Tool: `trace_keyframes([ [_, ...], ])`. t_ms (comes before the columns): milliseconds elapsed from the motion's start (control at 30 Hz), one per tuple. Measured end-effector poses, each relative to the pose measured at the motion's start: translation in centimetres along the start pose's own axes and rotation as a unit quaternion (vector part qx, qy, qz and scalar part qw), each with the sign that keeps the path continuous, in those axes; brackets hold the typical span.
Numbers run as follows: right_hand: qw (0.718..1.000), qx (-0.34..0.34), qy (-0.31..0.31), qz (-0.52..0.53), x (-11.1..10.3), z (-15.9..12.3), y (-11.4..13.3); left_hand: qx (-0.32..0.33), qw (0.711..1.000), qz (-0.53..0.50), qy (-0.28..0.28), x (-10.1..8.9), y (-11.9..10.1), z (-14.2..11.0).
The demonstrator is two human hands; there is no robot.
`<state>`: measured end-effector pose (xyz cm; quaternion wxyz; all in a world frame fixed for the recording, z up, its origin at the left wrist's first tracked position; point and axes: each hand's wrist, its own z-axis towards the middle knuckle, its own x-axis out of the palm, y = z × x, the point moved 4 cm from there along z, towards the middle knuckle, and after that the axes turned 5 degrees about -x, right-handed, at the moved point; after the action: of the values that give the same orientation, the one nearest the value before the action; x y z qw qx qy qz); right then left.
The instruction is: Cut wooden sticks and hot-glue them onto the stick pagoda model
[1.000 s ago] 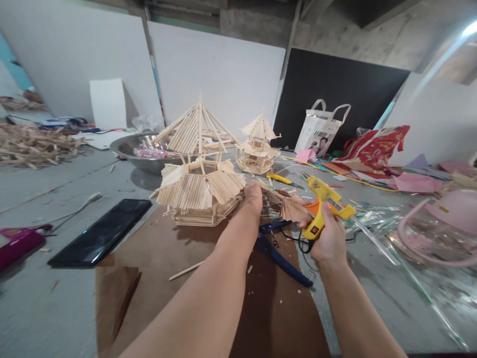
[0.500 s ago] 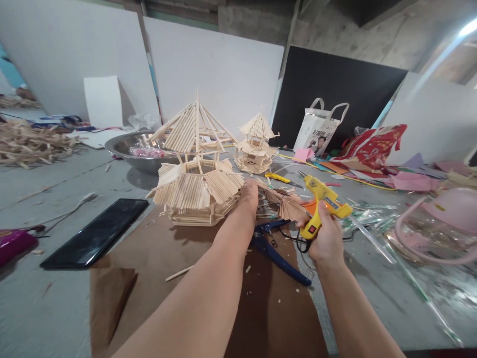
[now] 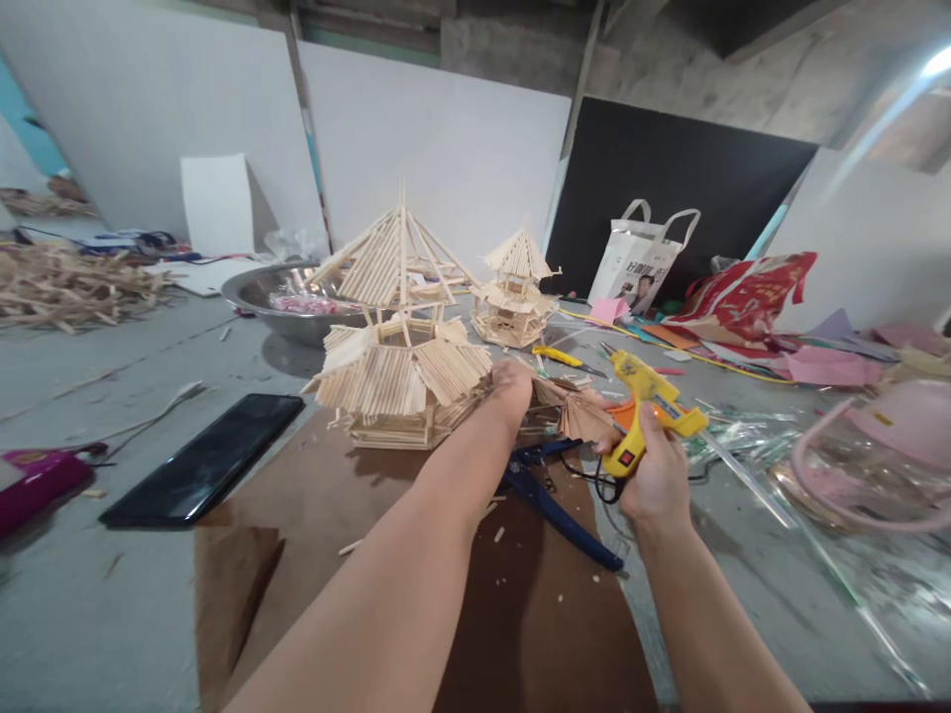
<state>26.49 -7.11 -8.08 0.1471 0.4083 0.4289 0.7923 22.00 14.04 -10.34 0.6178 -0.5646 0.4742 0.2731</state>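
My right hand [image 3: 660, 475] is wrapped around the handle of a yellow hot glue gun [image 3: 634, 396], its nozzle pointing up and away to the left, with a clear glue stick coming out the back. My left hand [image 3: 512, 384] reaches past the right side of a wooden-stick pavilion model [image 3: 397, 371]; its fingers are hidden from me. That model has a roof partly covered with sticks. Beyond my left hand is a brown pleated piece [image 3: 585, 418]. Blue-handled cutters [image 3: 554, 505] lie on the brown paper [image 3: 297, 594], between my two arms.
A smaller stick pavilion [image 3: 514, 297] and a yellow utility knife [image 3: 557, 356] are farther back. To the left are a phone [image 3: 204, 460], a metal basin [image 3: 297, 322] and a stick pile [image 3: 74, 287]. Glue sticks and a pink-lidded clear container [image 3: 892, 456] lie right.
My left hand has shifted slightly to the right and its forearm covers more of the loose stick on the paper. The glue gun stays in my right hand, about where it was.
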Motion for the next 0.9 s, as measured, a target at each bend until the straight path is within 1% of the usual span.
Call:
trace_keyframes([
  [100,1.000,-0.005,0.003,0.001,0.0,0.0,0.0,0.038,0.998,0.040,0.024,0.3,-0.7,-1.1],
  [200,1.000,0.000,-0.004,0.000,0.0,-0.1,-0.2,0.109,0.992,0.057,0.025,-0.3,-1.1,-3.3],
  [333,1.000,0.008,-0.005,0.001,0.0,-0.2,-0.4,0.202,0.978,0.048,-0.001,-2.5,-1.0,-7.1],
  [433,1.000,0.018,-0.010,-0.007,-0.1,-0.5,-0.5,0.256,0.966,0.038,-0.029,-4.3,-0.4,-10.0],
  [467,1.000,0.020,-0.009,-0.011,-0.1,-0.6,-0.6,0.275,0.960,0.025,-0.043,-4.8,0.1,-11.0],
  [500,1.000,0.022,-0.006,-0.014,-0.1,-0.6,-0.7,0.306,0.950,-0.010,-0.060,-5.3,0.5,-12.1],
  [533,1.000,0.023,0.001,-0.016,0.0,-0.7,-0.7,0.321,0.943,-0.055,-0.070,-5.8,1.3,-13.0],
  [567,1.000,0.024,0.009,-0.017,0.0,-0.7,-0.8,0.320,0.939,-0.104,-0.069,-6.1,2.2,-13.9],
  [600,0.999,0.024,0.016,-0.020,0.0,-0.8,-0.9,0.311,0.936,-0.157,-0.054,-6.4,3.1,-14.6],
  [667,0.999,0.019,0.019,-0.026,0.0,-0.8,-1.1,0.266,0.924,-0.275,-0.012,-6.9,5.0,-15.9],
  [733,0.999,0.013,0.016,-0.032,-0.1,-0.8,-1.2,0.211,0.893,-0.396,0.019,-7.8,6.6,-16.7],
  [800,0.999,0.009,0.015,-0.034,-0.1,-0.8,-1.2,0.177,0.848,-0.499,0.003,-9.3,7.8,-17.0],
  [900,0.999,0.004,0.013,-0.037,-0.1,-0.8,-1.2,0.161,0.772,-0.610,-0.074,-12.1,9.2,-16.8],
])
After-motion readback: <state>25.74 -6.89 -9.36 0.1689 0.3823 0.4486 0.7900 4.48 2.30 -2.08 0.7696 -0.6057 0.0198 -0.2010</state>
